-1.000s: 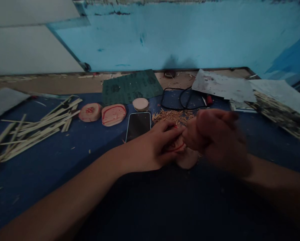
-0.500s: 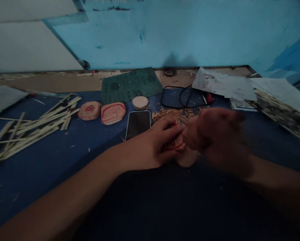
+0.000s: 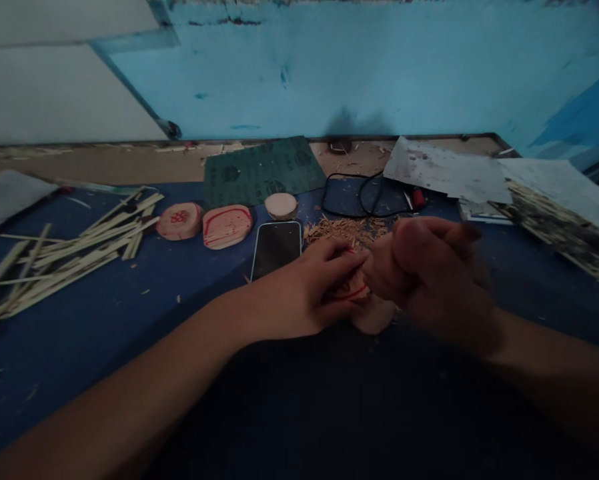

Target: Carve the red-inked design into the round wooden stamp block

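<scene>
Half a second ago the right hand (image 3: 432, 273) was smeared by motion; now its outline is clearer, and its outer end sits slightly closer to the left fingers. The left hand (image 3: 312, 290) keeps its place, thumb and fingers clamped on a red-marked wood piece (image 3: 352, 287), which lies between them, its edge right beside the right hand. The right fingers are curled together in a fist; whether they enclose anything, I cannot tell.

The gripped piece is pale wood with curving red lines. Below it, on the near side of the fingers, shows a smooth, rounded pale slice (image 3: 374, 317). Just beyond the left fingertips spreads a heap of thin, curled brown shavings (image 3: 347, 230). Left of those fingers lies a flat, dark-glass phone (image 3: 278, 250) with rounded corners; farther left sit a squarish slab (image 3: 227, 227) streaked red and a thick wooden round (image 3: 179, 221) with a red pattern. Well apart, leftmost, are straight, slender pale sticks (image 3: 87, 247).
</scene>
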A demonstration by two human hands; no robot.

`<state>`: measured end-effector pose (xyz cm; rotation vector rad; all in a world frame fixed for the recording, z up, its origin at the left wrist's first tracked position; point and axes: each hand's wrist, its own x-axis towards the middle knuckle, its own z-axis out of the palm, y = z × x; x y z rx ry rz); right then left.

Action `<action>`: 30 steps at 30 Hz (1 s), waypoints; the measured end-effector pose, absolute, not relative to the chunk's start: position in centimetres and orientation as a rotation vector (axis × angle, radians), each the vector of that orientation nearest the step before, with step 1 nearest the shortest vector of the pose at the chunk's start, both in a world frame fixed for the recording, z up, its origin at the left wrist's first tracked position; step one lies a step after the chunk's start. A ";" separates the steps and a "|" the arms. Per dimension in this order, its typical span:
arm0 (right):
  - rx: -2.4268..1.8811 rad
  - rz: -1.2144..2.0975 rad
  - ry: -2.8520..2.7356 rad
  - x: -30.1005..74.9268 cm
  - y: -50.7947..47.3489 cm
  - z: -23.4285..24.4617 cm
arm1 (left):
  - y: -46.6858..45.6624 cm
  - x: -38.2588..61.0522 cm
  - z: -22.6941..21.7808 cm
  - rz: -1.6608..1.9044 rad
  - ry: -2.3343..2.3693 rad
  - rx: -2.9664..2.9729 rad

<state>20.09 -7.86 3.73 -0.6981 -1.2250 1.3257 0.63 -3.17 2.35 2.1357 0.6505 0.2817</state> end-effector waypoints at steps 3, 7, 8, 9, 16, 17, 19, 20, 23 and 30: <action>-0.730 1.326 -1.218 20.1 -8.1 2.9 | -3.2 0.7 2.3 0.281 0.650 2.142; -0.696 1.375 -1.296 20.1 -8.3 1.4 | -3.2 0.6 1.9 0.286 0.632 2.158; -0.684 1.384 -1.310 20.2 -8.2 1.3 | -3.1 0.5 1.8 0.292 0.632 2.161; -0.677 1.384 -1.308 20.2 -8.1 1.3 | -3.1 0.5 1.7 0.297 0.630 2.164; -0.636 1.429 -1.214 20.9 -6.7 3.7 | -3.5 0.6 1.6 0.324 0.672 2.212; -0.635 1.427 -1.213 21.0 -6.7 3.7 | -3.6 0.6 1.6 0.329 0.688 2.220; -0.657 1.407 -1.233 21.1 -6.8 3.4 | -3.8 0.7 1.6 0.351 0.698 2.231; -0.674 1.395 -1.245 21.1 -6.9 3.2 | -3.8 0.7 1.6 0.364 0.694 2.240; -0.712 1.387 -1.263 21.3 -7.1 2.6 | -4.0 0.4 1.5 0.394 0.721 2.318; -0.723 1.382 -1.219 21.9 -6.5 2.5 | -3.3 -0.6 1.6 0.437 0.937 2.500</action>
